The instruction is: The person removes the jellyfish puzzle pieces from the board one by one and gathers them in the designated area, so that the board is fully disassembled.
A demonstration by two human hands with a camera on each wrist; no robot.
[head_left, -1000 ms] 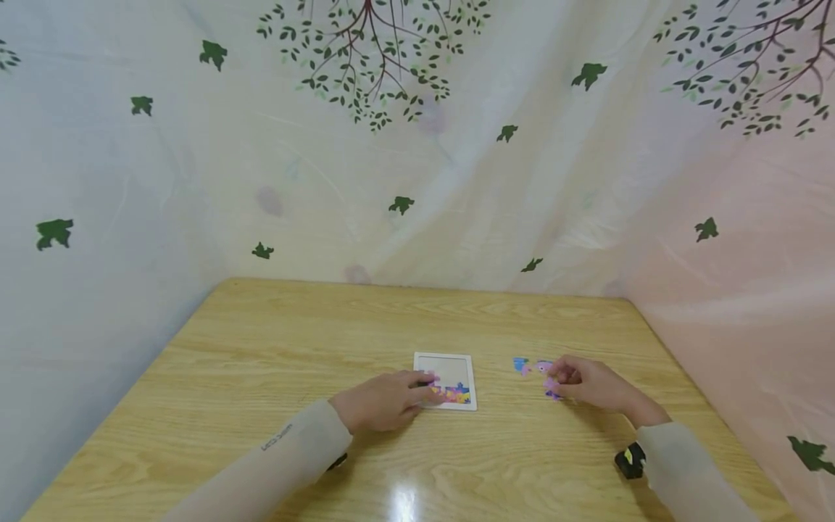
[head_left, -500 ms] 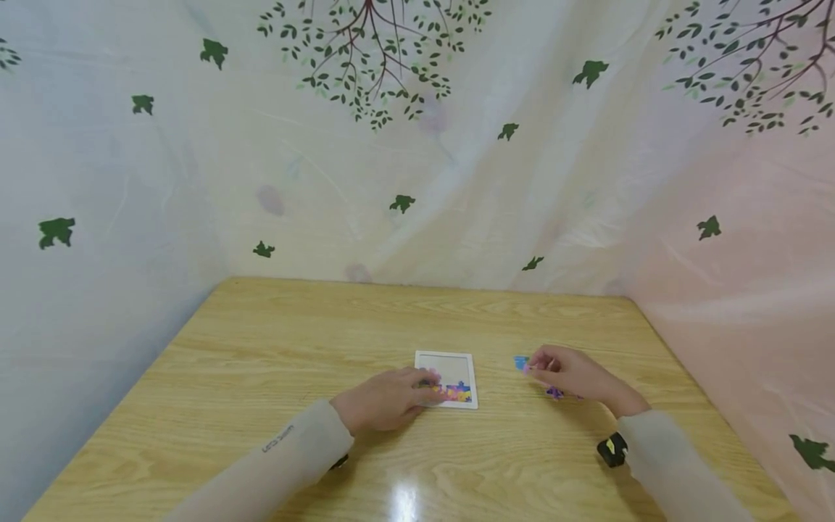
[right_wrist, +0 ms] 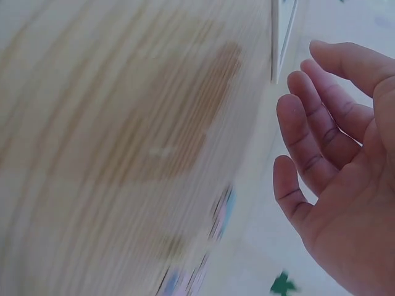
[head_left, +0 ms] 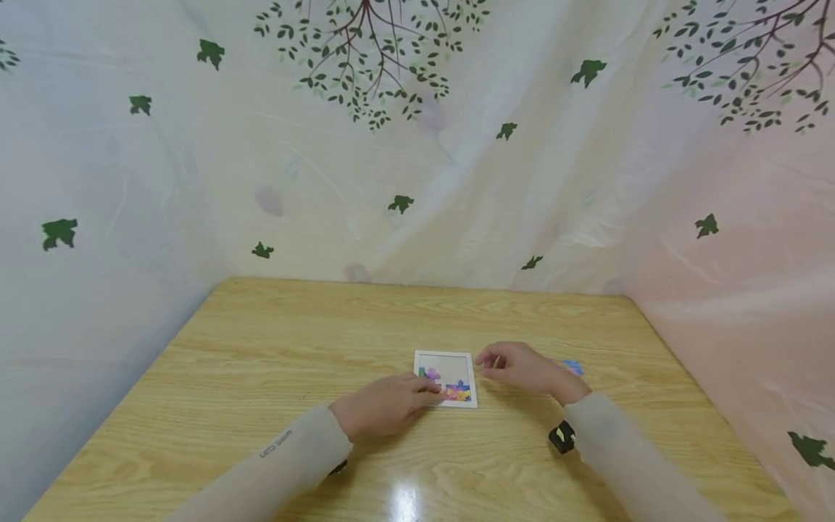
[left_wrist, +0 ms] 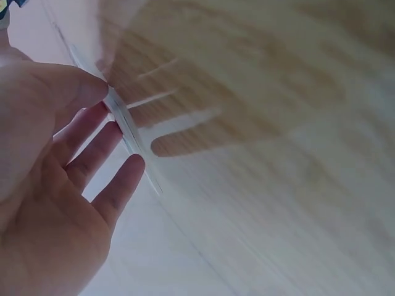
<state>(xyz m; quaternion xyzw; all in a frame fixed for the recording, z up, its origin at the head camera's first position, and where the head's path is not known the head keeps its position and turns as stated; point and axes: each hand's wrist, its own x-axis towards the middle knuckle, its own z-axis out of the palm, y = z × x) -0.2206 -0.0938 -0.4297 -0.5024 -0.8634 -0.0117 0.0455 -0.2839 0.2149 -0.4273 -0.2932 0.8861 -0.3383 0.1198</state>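
Note:
A white square puzzle tray (head_left: pixel 475 384) lies mid-table, its near part holding colourful jigsaw pieces (head_left: pixel 457 392). My left hand (head_left: pixel 385 404) grips the tray's left edge. The left wrist view shows that thumb (left_wrist: pixel 92 89) and fingers at the tray's thin rim, and in the head view those fingers cover part of the puzzle. Just right of the tray, my right hand (head_left: pixel 515 366) hovers with fingers loosely curved. No piece shows between the fingertips in the right wrist view, where that hand (right_wrist: pixel 333 135) has its palm visible.
A loose blue and pink jigsaw piece (head_left: pixel 572 367) lies right of the right hand, partly hidden by the wrist. More loose pieces (right_wrist: pixel 223 213) appear edge-on in the right wrist view. A pale curtain (head_left: pixel 326 181) printed with leaves surrounds the wooden table (head_left: pixel 293 319).
My right hand has moved left from the loose pieces to beside the tray, uncovering a blue piece behind it. My left hand stays at the tray's left edge.

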